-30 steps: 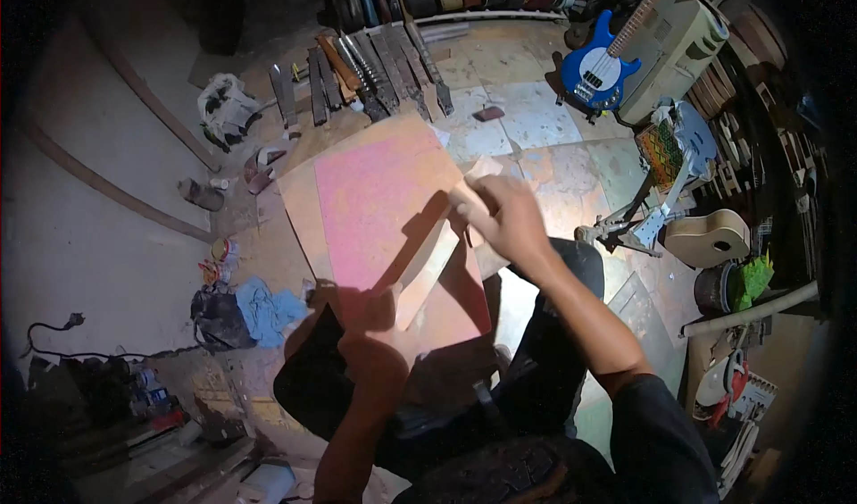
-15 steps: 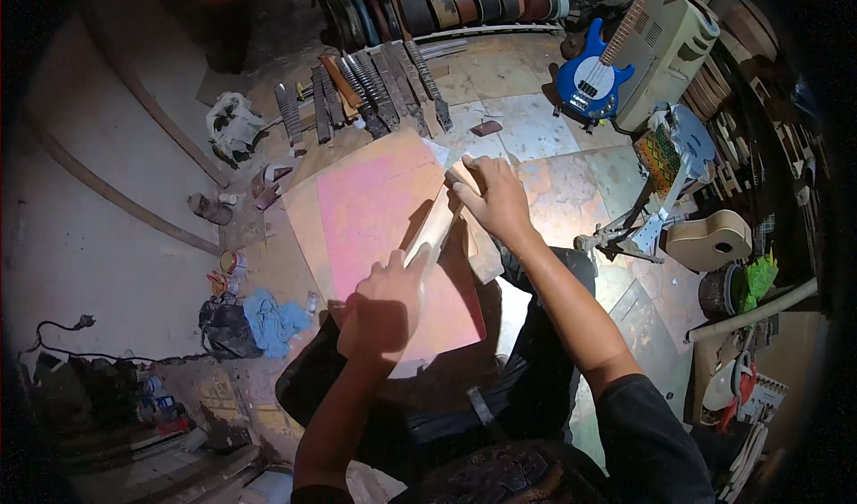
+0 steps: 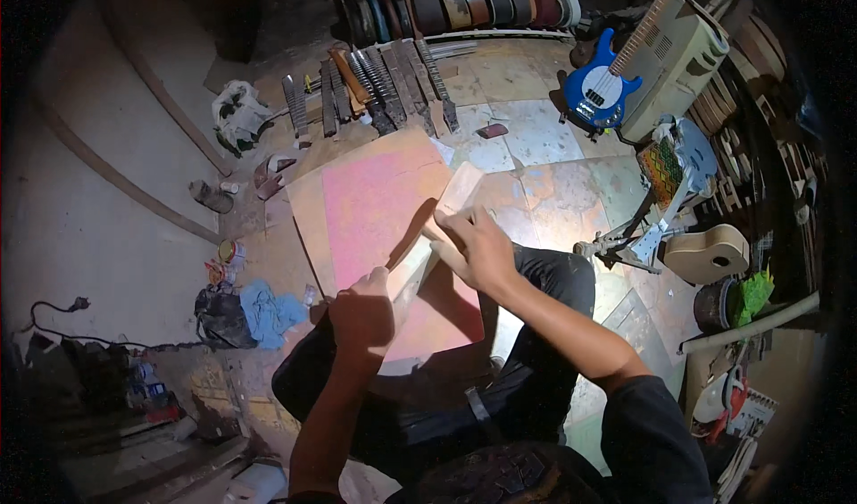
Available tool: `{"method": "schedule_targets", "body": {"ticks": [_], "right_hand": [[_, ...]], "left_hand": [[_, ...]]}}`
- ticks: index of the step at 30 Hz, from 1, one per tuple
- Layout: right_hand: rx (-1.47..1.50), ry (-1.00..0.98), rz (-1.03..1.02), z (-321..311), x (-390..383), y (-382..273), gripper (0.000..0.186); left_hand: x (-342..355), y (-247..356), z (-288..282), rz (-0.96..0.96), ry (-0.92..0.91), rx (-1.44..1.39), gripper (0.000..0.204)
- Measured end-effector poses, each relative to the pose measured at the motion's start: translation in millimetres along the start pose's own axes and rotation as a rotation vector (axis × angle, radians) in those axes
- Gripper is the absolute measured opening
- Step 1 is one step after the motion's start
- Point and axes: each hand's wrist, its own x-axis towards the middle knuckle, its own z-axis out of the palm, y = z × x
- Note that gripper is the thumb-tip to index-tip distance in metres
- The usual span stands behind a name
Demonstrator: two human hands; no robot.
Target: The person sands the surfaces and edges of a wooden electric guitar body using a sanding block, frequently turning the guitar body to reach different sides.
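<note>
— While the person sits with dark trousers bent over the floor, what do the hands have hold of?

— A long pale wooden piece, shaped like an unfinished guitar neck, lies slanted across a pink-faced board that rests over the lap. The left hand is closed around its near end; the right hand presses down on its middle, fingers curled over the edge, so both are gripping the wood.

— Does anything hide it?

— The right hand covers the middle stretch, and the left hand hides the near end. The far end, wider and squared, shows clear beyond the fingers.

— What lies close by?

— To the person's left, on the floor, a blue cloth beside a dark crumpled bag, and a small tin just beyond them. To the right, a metal stand lies on the pale tiles, with an unpainted small guitar body and a green bundle near it.

— And further off?

— Past the board, a row of dark fretboards and necks lies fanned on the floor, with a whitish rag to their left. A blue electric bass leans on a cream amplifier at the far right, and a rack of guitar bodies stands along the back wall.
</note>
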Motion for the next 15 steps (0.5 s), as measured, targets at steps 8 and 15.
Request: {"method": "schedule_targets", "body": {"ticks": [8,15], "right_hand": [[0.158,-0.013,0.067,1,-13,-11,0.04],[0.146,-0.069,0.075,-1,-10,-13,0.044]], "left_hand": [[0,18,-8,-0.114,-0.107,-0.102,0.039],[2,15,-13,-0.051,-0.05,-0.146,0.036]]}}
